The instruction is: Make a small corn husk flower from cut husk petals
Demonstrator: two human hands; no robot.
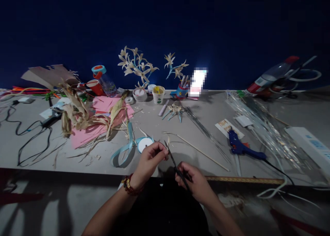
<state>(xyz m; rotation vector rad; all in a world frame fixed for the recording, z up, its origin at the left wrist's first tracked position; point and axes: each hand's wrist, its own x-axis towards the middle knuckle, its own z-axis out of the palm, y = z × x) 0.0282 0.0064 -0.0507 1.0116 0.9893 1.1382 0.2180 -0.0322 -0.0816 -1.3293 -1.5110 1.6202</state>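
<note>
My right hand (192, 179) is closed round the handles of a pair of dark scissors (179, 174), whose blades point up and left. The blade tips lie beside the fingertips of my left hand (154, 158). Pinched in that hand is a small pale strip of corn husk (168, 139), mostly hidden by the fingers. Just behind my left hand a white spool (144, 143) with light blue ribbon (130, 139) lies on the table. A thin pale stick (203, 151) stretches across the tabletop to the right of the blades.
Dried corn husks (77, 112) lie over pink paper (87, 134) at left. A blue glue gun (242, 148) with its cord, thin wires (206, 129) and clear plastic packs (257, 119) are at right. Husk flowers (139, 65) stand behind a paper cup (158, 95). A lit screen (198, 83) stands against the wall.
</note>
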